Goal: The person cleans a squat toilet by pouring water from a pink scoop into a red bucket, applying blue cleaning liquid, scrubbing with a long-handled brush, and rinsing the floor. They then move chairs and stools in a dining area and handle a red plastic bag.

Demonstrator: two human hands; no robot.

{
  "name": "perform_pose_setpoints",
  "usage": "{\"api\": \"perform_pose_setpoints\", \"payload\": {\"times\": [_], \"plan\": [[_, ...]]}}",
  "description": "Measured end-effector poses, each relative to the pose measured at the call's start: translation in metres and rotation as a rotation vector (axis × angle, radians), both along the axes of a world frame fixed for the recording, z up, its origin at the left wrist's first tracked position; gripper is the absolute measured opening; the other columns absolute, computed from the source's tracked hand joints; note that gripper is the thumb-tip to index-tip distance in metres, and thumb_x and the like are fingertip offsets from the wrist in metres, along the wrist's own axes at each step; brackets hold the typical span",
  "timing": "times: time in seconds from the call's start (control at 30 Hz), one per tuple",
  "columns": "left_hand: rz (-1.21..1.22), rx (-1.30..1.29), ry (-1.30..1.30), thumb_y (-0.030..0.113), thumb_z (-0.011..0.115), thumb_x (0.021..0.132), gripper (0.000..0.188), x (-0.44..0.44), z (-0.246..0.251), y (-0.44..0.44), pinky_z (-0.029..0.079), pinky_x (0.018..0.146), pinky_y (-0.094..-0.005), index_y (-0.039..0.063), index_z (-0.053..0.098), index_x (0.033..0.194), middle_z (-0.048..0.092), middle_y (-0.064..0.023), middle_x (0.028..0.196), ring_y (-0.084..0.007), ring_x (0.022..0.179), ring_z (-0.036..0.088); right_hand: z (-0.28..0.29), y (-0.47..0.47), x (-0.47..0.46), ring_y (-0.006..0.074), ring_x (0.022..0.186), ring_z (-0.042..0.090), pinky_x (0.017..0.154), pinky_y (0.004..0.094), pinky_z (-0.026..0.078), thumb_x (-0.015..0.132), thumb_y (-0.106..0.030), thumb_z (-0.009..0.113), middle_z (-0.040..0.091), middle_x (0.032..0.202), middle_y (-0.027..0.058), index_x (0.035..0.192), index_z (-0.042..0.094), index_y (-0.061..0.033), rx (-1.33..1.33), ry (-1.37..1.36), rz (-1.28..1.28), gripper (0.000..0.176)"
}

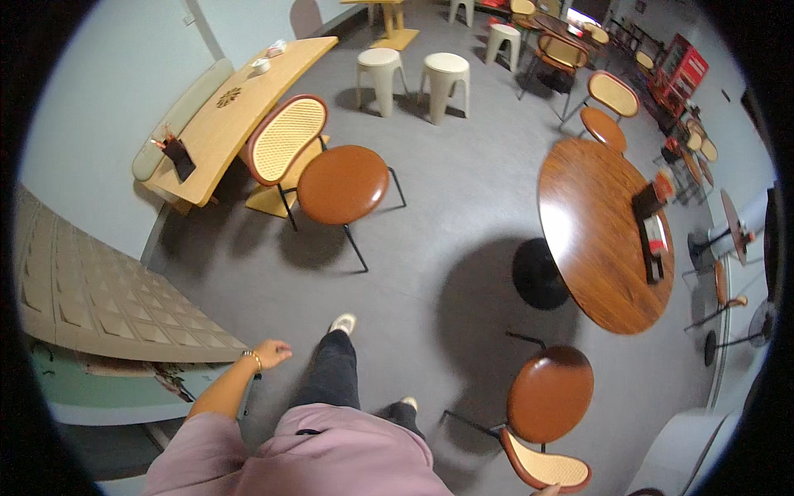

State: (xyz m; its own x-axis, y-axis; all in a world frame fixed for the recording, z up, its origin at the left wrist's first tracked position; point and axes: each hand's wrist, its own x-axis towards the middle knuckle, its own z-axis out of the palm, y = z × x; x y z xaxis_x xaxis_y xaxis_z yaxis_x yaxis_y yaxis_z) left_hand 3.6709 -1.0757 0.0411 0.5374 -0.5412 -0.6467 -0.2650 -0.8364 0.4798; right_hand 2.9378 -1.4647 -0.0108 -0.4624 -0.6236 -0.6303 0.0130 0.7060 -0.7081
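My left hand (273, 354) hangs beside my thigh with its fingers loosely bent and nothing in it. It is nearest to a beige panel with a grid of recesses (111, 291), above a green printed surface (93, 381). Only the fingertips of my right hand (548, 491) show at the bottom edge, at the cane backrest (546, 462) of a chair with a round brown seat (551, 394). Whether they grip it is hidden. Ahead on the right stands an oval wooden table (595, 248), carrying a dark utensil holder (648, 198) and a dark tray box (653, 251).
Another cane-backed chair (344, 185) stands by a light wood table (273, 87) along the left wall. Two white stools (379, 74) are ahead, with a further chair (605, 127) behind the oval table. A red display fridge (682, 68) is far right.
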Motion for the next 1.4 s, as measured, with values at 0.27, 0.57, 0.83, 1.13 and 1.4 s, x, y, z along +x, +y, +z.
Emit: {"api": "perform_pose_setpoints", "payload": {"times": [0.27, 0.57, 0.83, 1.13, 1.4], "plan": [[0.484, -0.203, -0.429, 0.035, 0.067, 0.072, 0.063, 0.398, -0.047, -0.045, 0.04, 0.091, -0.0354, 0.0, 0.046, 0.121, 0.052, -0.017, 0.118, -0.0256, 0.108, 0.05, 0.061, 0.063, 0.312, 0.0187, 0.073, 0.056, 0.059, 0.0299, 0.045, 0.085, -0.032, 0.051, 0.057, 0.09, 0.0081, 0.103, 0.052, -0.0057, 0.194, 0.137, 0.795, 0.032], [0.546, -0.538, -0.043, 0.018, 0.07, 0.072, 0.067, 0.656, -0.039, -0.127, 0.04, 0.092, -0.032, -0.002, 0.037, 0.126, 0.048, -0.0148, 0.122, -0.022, 0.109, 0.047, 0.156, 0.156, 0.399, 0.0163, 0.066, 0.057, 0.051, 0.0261, 0.045, 0.085, -0.029, 0.054, 0.058, 0.08, 0.0088, 0.104, 0.052, -0.0036, 0.521, 0.323, 0.394, 0.032], [0.172, -0.304, -0.093, 0.005, 0.07, 0.067, 0.051, 0.642, -0.029, -0.163, 0.046, 0.084, -0.0311, -0.008, 0.048, 0.111, 0.056, -0.0162, 0.109, -0.0227, 0.099, 0.055, 0.114, 0.154, 0.541, 0.0192, 0.058, 0.06, 0.048, 0.0291, 0.046, 0.082, -0.017, 0.054, 0.061, 0.078, 0.0109, 0.097, 0.057, 0.0014, 0.798, 0.276, 0.569, 0.024], [0.11, -0.446, 0.206, 0.018, 0.071, 0.063, 0.051, 0.413, -0.039, -0.373, 0.05, 0.071, -0.0345, -0.006, 0.049, 0.101, 0.062, -0.0178, 0.087, -0.0258, 0.081, 0.062, 0.077, 0.067, 0.685, 0.0161, 0.077, 0.059, 0.066, 0.0286, 0.048, 0.085, -0.021, 0.054, 0.061, 0.091, 0.0071, 0.104, 0.056, -0.0015, 0.413, 0.051, 0.672, 0.027], [-0.176, -0.418, 0.074, 0.037, 0.064, 0.066, 0.083, 0.256, -0.101, -0.514, 0.045, 0.079, -0.0425, -0.012, 0.024, 0.118, 0.052, -0.0309, 0.099, -0.0397, 0.088, 0.056, 0.064, 0.042, 0.7, 0.0141, 0.063, 0.058, 0.055, 0.0249, 0.047, 0.084, -0.012, 0.054, 0.06, 0.08, 0.0085, 0.108, 0.051, 0.0049, 0.128, 0.215, 0.621, 0.03]]}}
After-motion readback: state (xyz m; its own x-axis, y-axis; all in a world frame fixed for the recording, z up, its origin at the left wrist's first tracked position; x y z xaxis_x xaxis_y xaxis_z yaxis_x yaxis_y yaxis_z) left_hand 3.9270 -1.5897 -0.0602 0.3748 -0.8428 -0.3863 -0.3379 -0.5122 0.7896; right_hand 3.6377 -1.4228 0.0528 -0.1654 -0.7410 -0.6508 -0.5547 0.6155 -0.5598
